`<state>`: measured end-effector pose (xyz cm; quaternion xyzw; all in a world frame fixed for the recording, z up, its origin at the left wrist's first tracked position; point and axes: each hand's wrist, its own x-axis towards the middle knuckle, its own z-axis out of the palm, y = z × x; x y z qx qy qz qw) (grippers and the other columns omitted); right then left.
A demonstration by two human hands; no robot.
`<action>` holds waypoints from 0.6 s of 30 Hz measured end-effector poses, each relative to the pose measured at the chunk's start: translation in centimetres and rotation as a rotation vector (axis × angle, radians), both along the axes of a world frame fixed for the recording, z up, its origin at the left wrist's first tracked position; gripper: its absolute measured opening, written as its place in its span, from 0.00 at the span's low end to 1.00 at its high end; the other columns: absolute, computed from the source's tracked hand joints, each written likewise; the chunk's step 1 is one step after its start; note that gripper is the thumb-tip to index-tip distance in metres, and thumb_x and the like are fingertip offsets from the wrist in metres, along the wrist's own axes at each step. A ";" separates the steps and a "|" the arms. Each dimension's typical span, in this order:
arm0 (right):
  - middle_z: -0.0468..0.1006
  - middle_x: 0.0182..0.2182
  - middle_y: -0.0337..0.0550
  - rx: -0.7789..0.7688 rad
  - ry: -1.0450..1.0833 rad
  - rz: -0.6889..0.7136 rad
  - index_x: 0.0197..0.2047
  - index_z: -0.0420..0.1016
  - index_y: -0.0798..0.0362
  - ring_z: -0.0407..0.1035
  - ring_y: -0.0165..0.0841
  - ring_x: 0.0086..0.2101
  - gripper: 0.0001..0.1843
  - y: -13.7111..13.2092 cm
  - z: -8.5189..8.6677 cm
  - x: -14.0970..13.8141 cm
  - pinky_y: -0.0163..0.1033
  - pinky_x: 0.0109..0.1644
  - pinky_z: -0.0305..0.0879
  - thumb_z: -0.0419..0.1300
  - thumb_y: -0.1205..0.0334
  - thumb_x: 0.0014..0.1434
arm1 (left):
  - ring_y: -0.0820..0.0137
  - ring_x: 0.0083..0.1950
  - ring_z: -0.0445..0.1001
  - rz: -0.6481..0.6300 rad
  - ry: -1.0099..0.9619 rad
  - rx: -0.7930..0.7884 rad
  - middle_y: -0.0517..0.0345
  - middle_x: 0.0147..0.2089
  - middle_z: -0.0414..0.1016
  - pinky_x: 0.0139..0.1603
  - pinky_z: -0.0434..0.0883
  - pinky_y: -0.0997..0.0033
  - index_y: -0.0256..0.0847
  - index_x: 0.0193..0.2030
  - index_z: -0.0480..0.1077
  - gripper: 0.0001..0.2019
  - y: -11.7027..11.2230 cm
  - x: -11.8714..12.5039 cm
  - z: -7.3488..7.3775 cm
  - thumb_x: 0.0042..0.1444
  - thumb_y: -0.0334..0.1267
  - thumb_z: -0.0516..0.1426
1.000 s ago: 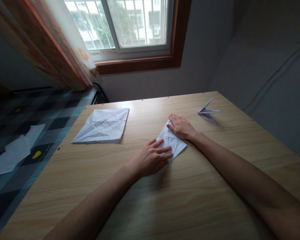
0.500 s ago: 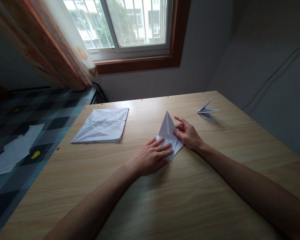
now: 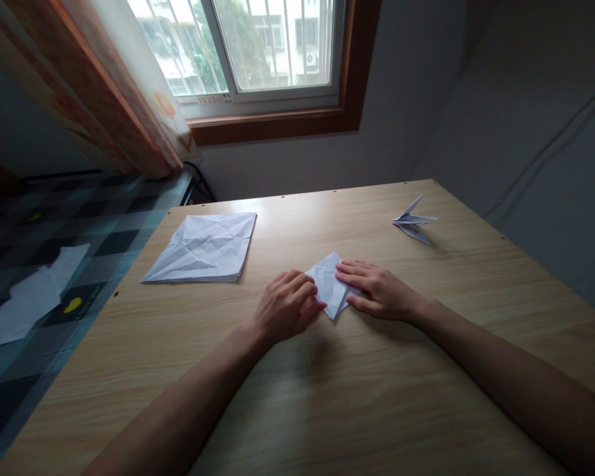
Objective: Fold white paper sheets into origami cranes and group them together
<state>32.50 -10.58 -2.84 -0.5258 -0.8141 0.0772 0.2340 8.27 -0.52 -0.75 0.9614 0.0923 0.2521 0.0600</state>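
Note:
A small white sheet of folded paper [image 3: 329, 285] lies on the wooden table between my hands, diamond-shaped with visible creases. At its left edge my left hand [image 3: 287, 303] is closed, fingers curled and thumb by the lower left side, gripping the paper's edge. Across the right part of the paper rests my right hand [image 3: 381, 287], open, with its fingers stretched out flat and the thumb lower down near the right corner. The fingers of both hands cover the side corners of the paper.
A stack of creased white paper sheets [image 3: 208, 248] lies at the table's [image 3: 297, 410] back left. Toward the back right stands a folded paper figure [image 3: 414, 219]. More white paper [image 3: 34, 297] is on the checked cloth [image 3: 10, 377] at left.
The paper's tall upper point has been folded down, so it is now a shorter diamond. My left hand has drawn back to the left edge; my right hand has flattened onto the paper.

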 end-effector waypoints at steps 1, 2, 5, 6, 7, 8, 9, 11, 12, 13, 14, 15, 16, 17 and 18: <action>0.66 0.62 0.56 0.007 -0.014 -0.001 0.61 0.69 0.56 0.60 0.46 0.62 0.25 -0.1 0.0 0.0 0.57 0.66 0.55 0.57 0.58 0.63 | 0.62 0.49 0.74 -0.001 0.015 0.008 0.47 0.46 0.78 0.51 0.69 0.61 0.37 0.42 0.72 0.16 0.0 0.1 -0.1 0.65 0.47 0.51; 0.67 0.61 0.55 0.017 -0.019 -0.009 0.61 0.70 0.55 0.60 0.45 0.62 0.23 -0.1 0.0 -0.1 0.57 0.66 0.56 0.56 0.58 0.64 | 0.59 0.55 0.72 -0.001 0.051 0.017 0.45 0.53 0.76 0.55 0.67 0.59 0.36 0.49 0.71 0.18 0.1 0.2 -0.2 0.65 0.48 0.51; 0.70 0.60 0.54 0.038 -0.038 -0.052 0.58 0.73 0.54 0.63 0.43 0.61 0.19 0.1 -0.1 -0.5 0.55 0.66 0.57 0.50 0.62 0.67 | 0.54 0.68 0.60 0.044 0.244 0.008 0.42 0.66 0.63 0.66 0.59 0.51 0.33 0.63 0.62 0.27 0.2 0.6 -0.4 0.65 0.51 0.50; 0.70 0.60 0.54 0.039 -0.057 -0.069 0.58 0.73 0.55 0.63 0.43 0.61 0.20 0.2 -0.1 -0.8 0.55 0.66 0.57 0.50 0.62 0.68 | 0.54 0.70 0.57 0.069 0.310 -0.010 0.41 0.68 0.60 0.67 0.56 0.51 0.33 0.65 0.59 0.29 0.2 0.8 -0.4 0.65 0.52 0.49; 0.69 0.60 0.55 0.036 -0.083 -0.087 0.59 0.72 0.56 0.62 0.43 0.61 0.20 0.2 -0.1 -1.1 0.55 0.66 0.56 0.50 0.62 0.68 | 0.54 0.71 0.55 0.093 0.363 -0.030 0.41 0.70 0.57 0.68 0.55 0.50 0.33 0.67 0.57 0.31 0.2 0.9 -0.4 0.65 0.53 0.49; 0.68 0.60 0.56 0.031 -0.113 -0.104 0.60 0.70 0.58 0.61 0.44 0.61 0.21 0.3 0.0 -1.5 0.55 0.67 0.55 0.50 0.62 0.67 | 0.54 0.71 0.54 0.111 0.403 -0.049 0.40 0.71 0.55 0.69 0.54 0.50 0.32 0.68 0.56 0.33 0.2 1.0 -0.3 0.64 0.54 0.48; 0.67 0.62 0.58 0.022 -0.143 -0.119 0.61 0.68 0.61 0.59 0.45 0.62 0.22 0.3 0.0 -1.9 0.55 0.67 0.54 0.50 0.62 0.67 | 0.54 0.72 0.53 0.122 0.429 -0.064 0.39 0.71 0.53 0.69 0.53 0.50 0.32 0.68 0.55 0.34 0.2 1.1 -0.3 0.64 0.55 0.48; 0.62 0.64 0.61 0.000 -0.191 -0.139 0.64 0.63 0.66 0.55 0.46 0.64 0.26 0.3 0.1 -2.7 0.55 0.68 0.52 0.50 0.61 0.67 | 0.53 0.73 0.51 0.130 0.450 -0.078 0.39 0.72 0.51 0.70 0.51 0.49 0.31 0.69 0.53 0.36 0.1 1.2 -0.2 0.63 0.57 0.47; 0.60 0.65 0.63 -0.014 -0.210 -0.146 0.65 0.61 0.67 0.53 0.47 0.65 0.28 0.2 0.1 -3.1 0.55 0.68 0.51 0.50 0.60 0.66 | 0.53 0.73 0.50 0.132 0.451 -0.081 0.39 0.72 0.51 0.70 0.51 0.49 0.31 0.69 0.53 0.37 0.1 1.2 -0.1 0.63 0.58 0.47; 0.57 0.65 0.64 -0.028 -0.225 -0.151 0.66 0.59 0.69 0.51 0.48 0.66 0.30 0.1 0.2 -3.4 0.55 0.68 0.51 0.51 0.59 0.66 | 0.53 0.73 0.50 0.134 0.450 -0.083 0.38 0.72 0.50 0.70 0.50 0.49 0.31 0.69 0.52 0.37 0.0 1.2 -0.1 0.63 0.58 0.47; 0.56 0.66 0.64 -0.041 -0.238 -0.153 0.67 0.57 0.70 0.50 0.48 0.66 0.31 0.0 0.2 -3.6 0.55 0.69 0.50 0.51 0.58 0.66 | 0.53 0.73 0.50 0.139 0.448 -0.084 0.38 0.72 0.50 0.70 0.50 0.48 0.31 0.69 0.52 0.38 -0.1 1.2 -0.1 0.62 0.59 0.47; 0.54 0.66 0.65 -0.051 -0.249 -0.153 0.67 0.55 0.70 0.49 0.48 0.66 0.33 -0.2 0.2 -3.8 0.55 0.69 0.49 0.51 0.57 0.66 | 0.52 0.73 0.50 0.146 0.446 -0.085 0.38 0.72 0.50 0.70 0.50 0.48 0.31 0.69 0.52 0.38 -0.1 1.2 -0.2 0.62 0.60 0.47; 0.53 0.67 0.65 -0.058 -0.256 -0.151 0.68 0.54 0.70 0.48 0.48 0.67 0.33 -0.3 0.2 -3.9 0.56 0.69 0.48 0.51 0.56 0.66 | 0.52 0.73 0.50 0.152 0.444 -0.085 0.37 0.72 0.50 0.70 0.51 0.48 0.31 0.69 0.53 0.39 -0.2 1.1 -0.2 0.61 0.61 0.47; 0.53 0.67 0.65 -0.063 -0.260 -0.143 0.68 0.54 0.70 0.47 0.48 0.67 0.34 -0.6 0.2 -4.0 0.56 0.69 0.48 0.51 0.56 0.66 | 0.52 0.73 0.50 0.157 0.443 -0.086 0.37 0.72 0.51 0.69 0.51 0.48 0.31 0.69 0.53 0.40 -0.2 1.1 -0.2 0.61 0.61 0.47; 0.52 0.67 0.65 -0.065 -0.261 -0.132 0.68 0.53 0.69 0.47 0.48 0.67 0.34 -0.8 0.2 -3.9 0.56 0.69 0.48 0.50 0.55 0.66 | 0.52 0.73 0.50 0.159 0.442 -0.086 0.37 0.72 0.51 0.69 0.51 0.48 0.31 0.69 0.53 0.40 -0.2 1.1 -0.3 0.60 0.61 0.48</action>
